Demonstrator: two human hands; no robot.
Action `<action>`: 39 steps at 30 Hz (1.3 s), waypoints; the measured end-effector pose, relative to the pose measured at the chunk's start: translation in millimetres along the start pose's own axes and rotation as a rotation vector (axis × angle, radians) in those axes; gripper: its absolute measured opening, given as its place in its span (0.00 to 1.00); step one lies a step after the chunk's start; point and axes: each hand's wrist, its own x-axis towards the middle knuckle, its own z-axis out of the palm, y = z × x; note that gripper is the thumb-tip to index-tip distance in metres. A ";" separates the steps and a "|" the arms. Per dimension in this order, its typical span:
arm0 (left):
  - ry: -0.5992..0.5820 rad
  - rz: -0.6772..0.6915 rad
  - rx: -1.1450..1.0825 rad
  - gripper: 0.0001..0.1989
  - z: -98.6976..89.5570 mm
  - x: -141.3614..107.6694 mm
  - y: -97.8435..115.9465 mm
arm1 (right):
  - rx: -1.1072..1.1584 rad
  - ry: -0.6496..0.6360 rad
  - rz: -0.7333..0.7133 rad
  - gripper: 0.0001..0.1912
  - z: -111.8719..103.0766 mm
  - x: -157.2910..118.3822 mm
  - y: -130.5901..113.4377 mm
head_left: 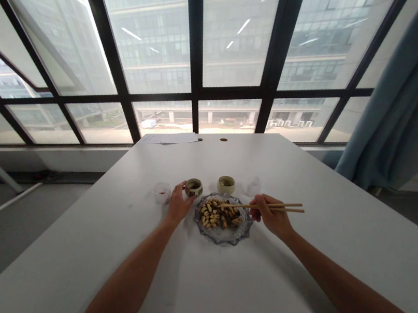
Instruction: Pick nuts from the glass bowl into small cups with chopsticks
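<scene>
My left hand [178, 204] has its thumb and fingers around the left side of a small cup [194, 192] with dark markings. In my right hand [272, 214] is a pair of chopsticks [287, 206], held over a scalloped clear glass plate [227, 238]. The chopstick tips reach the food on it. On the plate's left lie tan, peanut-like pieces [209, 214]; darker pieces [234, 215] lie on its right. A plain pale-green cup [226, 188] stands just behind the plate.
A small clear cup [162, 199] with a little something reddish inside stands left of my left hand. Another clear container [251, 186] is behind my right hand. Papers [169, 139] lie at the white table's [198, 294] far end, before the windows. A blue curtain [388, 93] hangs right.
</scene>
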 end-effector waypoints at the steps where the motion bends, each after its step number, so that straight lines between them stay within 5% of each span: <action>1: -0.005 -0.003 0.002 0.29 -0.3 -0.1 0.6 | 0.019 0.020 0.013 0.29 0.4 0.0 1.0; 10: -0.019 -0.012 0.026 0.29 -1.6 0.0 3.0 | 0.187 0.254 0.155 0.32 -3.3 3.3 11.5; 22: -0.028 -0.004 0.021 0.27 -4.2 -0.7 6.0 | 0.076 0.241 0.027 0.32 -5.9 1.5 -4.1; 35: -0.039 -0.005 0.004 0.27 -5.4 -1.0 4.9 | -0.267 -0.191 -0.208 0.25 -19.0 -0.4 -18.9; 39: -0.028 0.005 0.015 0.26 -5.3 -1.3 4.4 | -0.341 -0.238 -0.251 0.25 -20.2 -1.5 -29.6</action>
